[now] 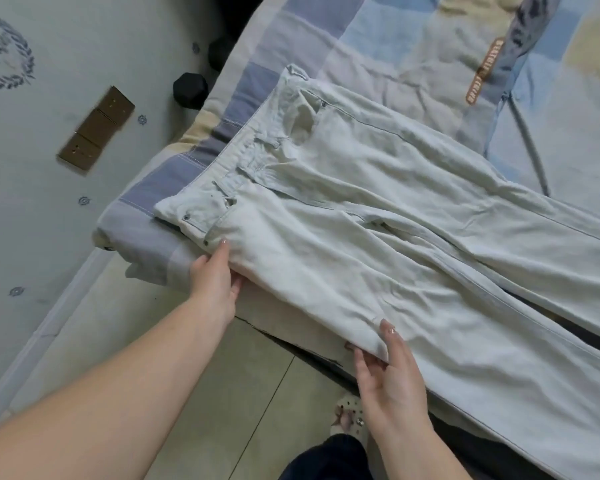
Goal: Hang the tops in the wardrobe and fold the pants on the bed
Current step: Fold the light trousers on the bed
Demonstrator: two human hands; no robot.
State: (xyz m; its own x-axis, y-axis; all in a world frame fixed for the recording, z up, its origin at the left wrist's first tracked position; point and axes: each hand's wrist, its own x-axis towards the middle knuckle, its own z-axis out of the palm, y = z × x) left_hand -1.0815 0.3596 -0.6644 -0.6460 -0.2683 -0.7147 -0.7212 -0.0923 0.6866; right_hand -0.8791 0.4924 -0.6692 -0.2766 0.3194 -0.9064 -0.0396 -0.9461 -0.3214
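Observation:
Pale light-blue jeans (pixel 378 244) lie spread flat on the bed, waistband toward the left corner, both legs running off to the right. My left hand (pixel 215 282) pinches the near side seam just below the front pocket, thumb on top and fingers under the cloth. My right hand (pixel 388 368) pinches the same near edge further down the leg, where the fabric hangs over the bed's side. A grey-blue garment (pixel 499 64) with an orange printed strip lies at the back of the bed.
The bed (pixel 174 188) carries a blue, grey and cream checked cover. A pale patterned wall (pixel 49 168) with brown plates (pixel 96 129) stands on the left, and dark dumbbells (pixel 189 90) sit by the bed's far corner. Tiled floor (pixel 222 393) and a slippered foot (pixel 349 417) are below me.

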